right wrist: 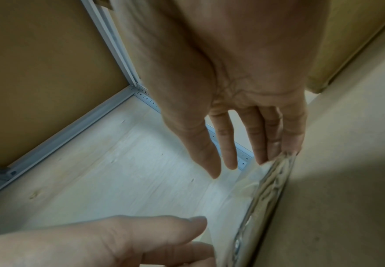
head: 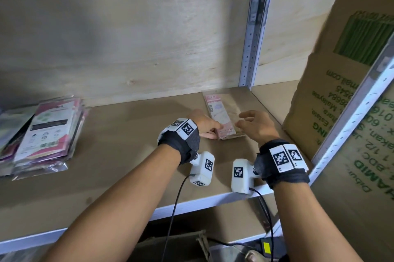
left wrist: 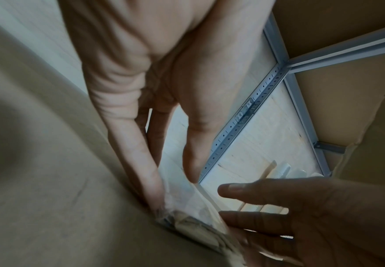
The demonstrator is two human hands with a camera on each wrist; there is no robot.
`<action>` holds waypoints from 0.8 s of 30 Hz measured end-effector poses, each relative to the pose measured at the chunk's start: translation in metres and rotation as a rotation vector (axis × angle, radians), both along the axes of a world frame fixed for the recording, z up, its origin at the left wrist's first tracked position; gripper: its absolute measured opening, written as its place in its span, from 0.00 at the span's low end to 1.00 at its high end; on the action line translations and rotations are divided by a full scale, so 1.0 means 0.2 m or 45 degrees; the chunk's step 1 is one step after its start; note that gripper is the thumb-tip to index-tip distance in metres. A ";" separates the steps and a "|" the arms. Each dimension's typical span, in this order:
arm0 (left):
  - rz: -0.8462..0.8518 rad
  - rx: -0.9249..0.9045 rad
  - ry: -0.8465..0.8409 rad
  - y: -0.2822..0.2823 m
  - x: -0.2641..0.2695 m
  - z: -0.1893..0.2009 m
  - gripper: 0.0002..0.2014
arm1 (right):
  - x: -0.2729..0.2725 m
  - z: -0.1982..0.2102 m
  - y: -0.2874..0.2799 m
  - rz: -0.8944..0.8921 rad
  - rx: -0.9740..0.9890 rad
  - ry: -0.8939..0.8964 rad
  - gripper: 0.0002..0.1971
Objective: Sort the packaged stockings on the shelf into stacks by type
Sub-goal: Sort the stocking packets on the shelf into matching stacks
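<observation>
- Packaged stockings are seen in two places on the shelf (head: 119, 155). A stack of purple and white packets (head: 45, 135) lies at the left end, near the back edge. A small pile of pink packets (head: 221, 115) lies towards the back right corner.
- The left hand (head: 202, 123) is laid against the left side of the pink packets, near their front end, with nearly straight fingers touching the wrapper (left wrist: 187, 204); nothing is gripped.
- The right hand (head: 254, 124) is held at the right side of the pile with fingers spread and relaxed; contact is only at the fingertips (right wrist: 276, 150), as far as can be told.
- The long axis of the pink packets runs from front to back, with the printed heading at the back end.
- The step in hand is judged to be the squaring of this pile. For the next move, a gentle press from both sides is called for.
</observation>
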State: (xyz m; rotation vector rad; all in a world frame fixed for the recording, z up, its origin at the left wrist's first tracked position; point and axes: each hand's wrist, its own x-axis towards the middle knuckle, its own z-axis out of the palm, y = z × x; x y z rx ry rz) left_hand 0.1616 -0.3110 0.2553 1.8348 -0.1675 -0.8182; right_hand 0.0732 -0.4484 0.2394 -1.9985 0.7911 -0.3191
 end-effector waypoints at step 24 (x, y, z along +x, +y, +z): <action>0.885 -0.227 -0.576 1.73 0.23 0.27 0.07 | 0.42 0.16 1.34 0.839 0.388 -0.178 0.02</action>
